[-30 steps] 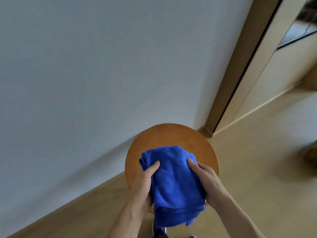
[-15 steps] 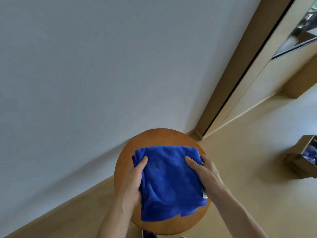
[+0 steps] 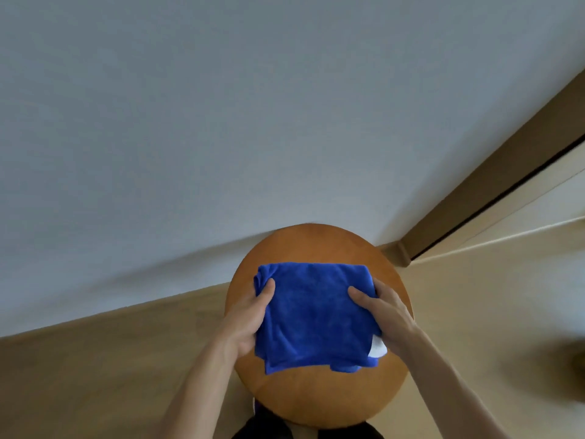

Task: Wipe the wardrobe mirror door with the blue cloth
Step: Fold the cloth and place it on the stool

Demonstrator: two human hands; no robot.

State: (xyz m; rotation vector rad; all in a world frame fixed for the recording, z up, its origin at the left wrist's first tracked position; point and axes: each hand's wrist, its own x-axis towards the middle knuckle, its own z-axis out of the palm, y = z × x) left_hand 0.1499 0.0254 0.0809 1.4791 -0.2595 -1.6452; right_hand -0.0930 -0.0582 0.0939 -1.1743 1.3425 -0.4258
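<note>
Soft, even daylight; wide-angle bending at the edges, motion blur at right, faint shadow on the wall (image 3: 221, 122).

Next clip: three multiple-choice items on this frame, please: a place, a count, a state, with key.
1. The blue cloth is: A) on the floor; B) over the round stool seat; C) against the door frame.
2. Hands gripping it: A) none; B) one; C) two.
3. The cloth is: A) folded; B) balled up; C) twisted into a rope.
Key: 1 B: the seat shows round the cloth. 2 C: left hand and right hand pinch opposite edges. 3 A: flat, layered edges.
</note>
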